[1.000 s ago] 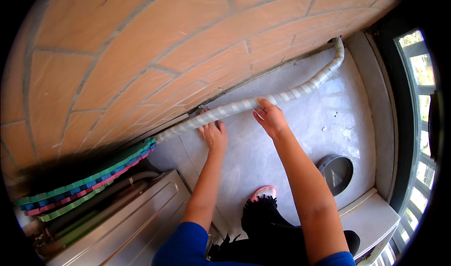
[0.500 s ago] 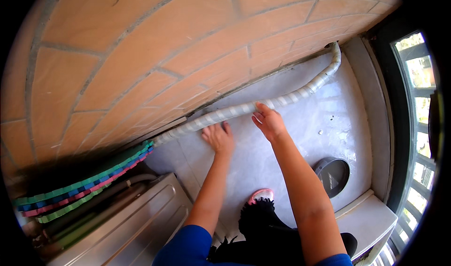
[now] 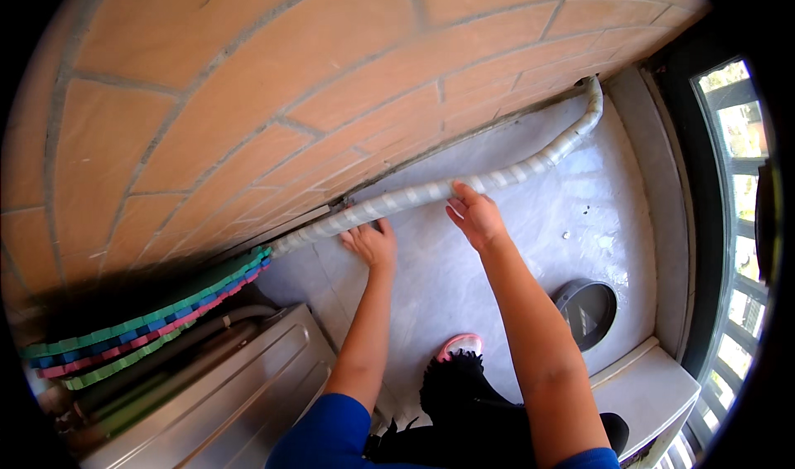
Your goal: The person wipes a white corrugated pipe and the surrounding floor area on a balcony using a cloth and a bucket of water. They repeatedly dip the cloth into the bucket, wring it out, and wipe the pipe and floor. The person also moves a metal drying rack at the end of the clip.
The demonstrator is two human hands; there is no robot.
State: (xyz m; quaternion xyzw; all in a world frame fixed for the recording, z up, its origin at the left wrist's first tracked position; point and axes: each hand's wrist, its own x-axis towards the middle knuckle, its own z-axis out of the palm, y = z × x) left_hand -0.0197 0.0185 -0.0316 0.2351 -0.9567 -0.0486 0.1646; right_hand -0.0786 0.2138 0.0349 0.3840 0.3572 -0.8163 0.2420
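A long pipe (image 3: 404, 199) wrapped in whitish tape slants along the foot of the tiled wall. My left hand (image 3: 369, 242) reaches against its near side, left of the middle, fingers spread and thumb apart. The tips of those fingers are partly hidden at the pipe's lower edge. Further right, my right hand (image 3: 479, 217) has its fingers bent at the pipe, one fingertip lying over the wrap and the thumb lower down. At the far right the pipe bends up into a hole in the wall.
Stacked green, blue and pink corrugated strips (image 3: 157, 324) lie at the left above a metal-cased unit (image 3: 224, 394). A dark grey round tub (image 3: 598, 313) stands on the pale floor (image 3: 530, 262) to the right. Beyond it are a white ledge (image 3: 654, 394) and a dark-framed barred window (image 3: 737, 204).
My left hand has slid a little leftward along the pipe, and its fingers now tuck closer to the lower edge. The right hand stays at about the same spot.
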